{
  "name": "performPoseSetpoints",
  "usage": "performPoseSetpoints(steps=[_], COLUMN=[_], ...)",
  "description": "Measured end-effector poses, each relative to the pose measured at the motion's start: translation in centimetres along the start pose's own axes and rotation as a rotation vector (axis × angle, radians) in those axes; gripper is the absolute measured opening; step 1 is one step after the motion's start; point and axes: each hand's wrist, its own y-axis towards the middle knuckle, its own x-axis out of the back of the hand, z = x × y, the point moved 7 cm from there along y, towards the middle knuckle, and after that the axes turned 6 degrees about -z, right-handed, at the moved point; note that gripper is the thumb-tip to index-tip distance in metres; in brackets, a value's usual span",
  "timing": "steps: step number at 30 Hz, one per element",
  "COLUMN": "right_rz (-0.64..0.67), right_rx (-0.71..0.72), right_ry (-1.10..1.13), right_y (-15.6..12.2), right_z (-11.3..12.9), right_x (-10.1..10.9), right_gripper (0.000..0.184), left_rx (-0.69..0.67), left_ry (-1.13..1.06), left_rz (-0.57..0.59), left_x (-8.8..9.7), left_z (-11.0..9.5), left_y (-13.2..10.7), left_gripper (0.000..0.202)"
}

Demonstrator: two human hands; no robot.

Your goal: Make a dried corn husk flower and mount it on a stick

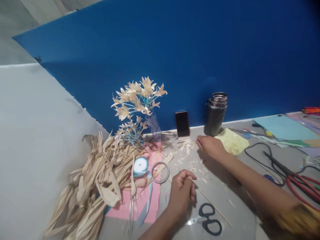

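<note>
My left hand (182, 190) is closed low over the table, fingers curled. A thin stick (215, 207) runs out from under its fingers toward the lower right. My right hand (211, 146) reaches further back, its fingertips pinched beside a small heap of cut husk pieces (186, 146); whatever is between them is too small to make out. Black-handled scissors (208, 218) lie near my left wrist. Left of that hand are a tape ring (160, 172) and a spool of light blue ribbon (140, 165).
Dried corn husks (100, 180) are piled at left, partly over pink paper (152, 206). Behind stand husk flowers (140, 95) in a clear vase (153, 126), a phone (182, 124) and an open flask (216, 115). Yellow paper (233, 141) and red-handled pliers (291, 178) lie right.
</note>
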Motion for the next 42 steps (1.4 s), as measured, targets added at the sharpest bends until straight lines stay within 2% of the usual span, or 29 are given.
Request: performPoseSetpoints(steps=[3, 7, 9, 18, 23, 28, 32, 37, 40, 42], right_rz=[0.026, 0.052, 0.052, 0.027, 0.064, 0.012, -0.124, -0.336, -0.365, -0.356], right_rx=[0.042, 0.107, 0.132, 0.167, 0.24, 0.276, 0.211, -0.035, -0.159, -0.211], right_ry=[-0.074, -0.141, -0.155, -0.176, -0.168, -0.09, 0.03, 0.207, 0.327, 0.407], right_y=[3.3, 5.0, 5.3, 6.7, 6.7, 6.1, 5.9, 7.6, 9.3, 10.5], right_z=[-0.4, 0.3, 0.7, -0.6, 0.4, 1.3, -0.1, -4.0, -5.4, -5.6], right_x=[-1.8, -4.3, -4.9, -3.4, -4.9, -5.7, -3.5, 0.1, 0.4, -0.1], right_gripper=[0.019, 0.034, 0.035, 0.031, 0.035, 0.035, 0.019, 0.026, 0.022, 0.027], left_rx=[0.024, 0.03, 0.019, 0.011, -0.027, 0.009, 0.009, -0.024, -0.037, -0.054], left_ry=[0.002, 0.062, 0.081, 0.17, 0.159, -0.003, -0.099, -0.105, -0.05, -0.005], left_rz=[-0.008, -0.006, 0.004, 0.037, 0.019, 0.09, 0.067, 0.049, 0.072, 0.088], left_x=[0.0, 0.1, 0.1, -0.3, -0.1, -0.4, -0.4, -0.3, -0.3, -0.1], left_z=[1.5, 2.6, 2.6, 2.7, 2.5, 2.3, 2.6, 2.2, 2.3, 2.7], left_y=[-0.1, 0.0, 0.1, 0.0, 0.0, -0.4, -0.3, -0.1, 0.1, 0.4], left_gripper=[0.032, 0.037, 0.037, 0.022, 0.012, 0.02, 0.028, 0.038, 0.048, 0.056])
